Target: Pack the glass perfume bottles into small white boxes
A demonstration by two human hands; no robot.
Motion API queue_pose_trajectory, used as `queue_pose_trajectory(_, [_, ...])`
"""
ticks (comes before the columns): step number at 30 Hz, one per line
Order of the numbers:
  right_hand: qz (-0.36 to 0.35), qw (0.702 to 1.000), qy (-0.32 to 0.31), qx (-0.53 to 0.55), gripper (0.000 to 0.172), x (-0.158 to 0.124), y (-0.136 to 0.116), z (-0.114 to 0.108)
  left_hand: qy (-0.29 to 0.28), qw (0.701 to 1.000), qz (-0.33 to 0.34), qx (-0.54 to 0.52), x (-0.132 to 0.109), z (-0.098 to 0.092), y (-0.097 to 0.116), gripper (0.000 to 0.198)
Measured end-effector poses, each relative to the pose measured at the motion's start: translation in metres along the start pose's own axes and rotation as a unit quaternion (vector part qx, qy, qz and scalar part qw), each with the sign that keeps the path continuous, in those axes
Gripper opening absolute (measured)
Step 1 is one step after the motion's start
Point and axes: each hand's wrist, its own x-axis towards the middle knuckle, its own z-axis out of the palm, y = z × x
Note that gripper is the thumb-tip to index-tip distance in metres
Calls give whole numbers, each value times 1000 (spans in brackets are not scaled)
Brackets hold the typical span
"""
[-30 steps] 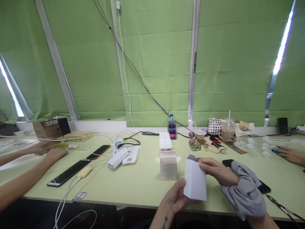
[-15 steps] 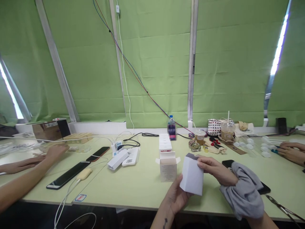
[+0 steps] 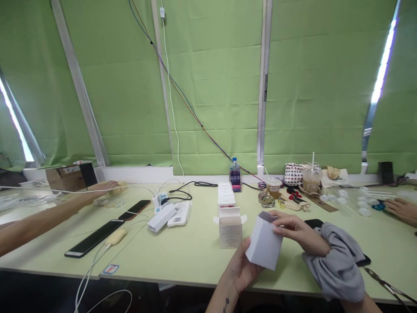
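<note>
A small white cardboard box is held tilted above the table's front edge. My left hand grips its lower left side, with part of the fingers hidden behind it. At the top right edge, beside a grey-looking opening or flap, the fingers of my right hand are closed on the cardboard. A grey scrunchie is round my right wrist. Just left of the held box stands a carton with its flaps spread. Behind that carton is a row of white boxes.
A bottle stands at the back. Iced drinks and white caps are to the right, scissors near the front. Phones, a yellow charger and cables lie left. Co-workers' hands reach in from both sides.
The white box has tilted, its top leaning further right, and my right fingers have shifted along its upper edge. The co-worker's arm at left has reached farther across the table.
</note>
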Motion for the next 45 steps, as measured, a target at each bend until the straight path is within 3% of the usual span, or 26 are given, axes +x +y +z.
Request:
queue_pose_trajectory(8, [-45, 999, 1, 2, 32, 4, -9, 11, 13, 1000, 7, -9, 1, 1, 1, 60])
queue_pose_trajectory(16, [-47, 999, 10, 12, 30, 8, -5, 14, 50, 990, 61, 118, -6, 9, 2, 36])
queue_pose_trajectory(18, [-50, 998, 23, 6, 30, 7, -5, 12, 46, 989, 61, 129, -5, 9, 2, 40])
queue_pose_trajectory(22, [-44, 995, 87, -8, 29, 4, -4, 5, 75, 986, 44, 145, -5, 4, 2, 67])
queue_pose_trajectory(24, [-37, 990, 132, 1, 29, 3, -2, 1, 100, 968, 89, 213, -12, -1, 4, 66])
queue_pose_trajectory(26, [-38, 985, 169, 26, 29, 4, 1, -2, 128, 911, 200, 338, -24, -4, 9, 51])
queue_pose_trajectory(28, [-45, 977, 198, 61, 29, 5, 3, -1, 169, 796, 340, 471, -37, -3, 17, 35])
queue_pose_trajectory(30, [-50, 969, 223, 90, 29, 8, 6, 3, 215, 672, 463, 537, -46, 2, 28, 28])
queue_pose_trajectory(32, [-52, 963, 247, 98, 29, 11, 9, 8, 257, 592, 509, 570, -47, 7, 40, 32])
queue_pose_trajectory(33, [-53, 961, 255, 95, 29, 13, 10, 11, 269, 575, 502, 587, -45, 9, 45, 35])
queue_pose_trajectory(35, [-62, 958, 264, 92, 29, 18, 9, 17, 284, 577, 462, 611, -39, 7, 55, 38])
queue_pose_trajectory(39, [-112, 949, 281, 85, 29, 34, -3, 30, 297, 617, 377, 624, -27, -10, 66, 40])
queue_pose_trajectory(45, [-208, 952, 222, 5, 22, 66, -27, 52, 211, 714, 323, 584, -25, -23, 72, 36])
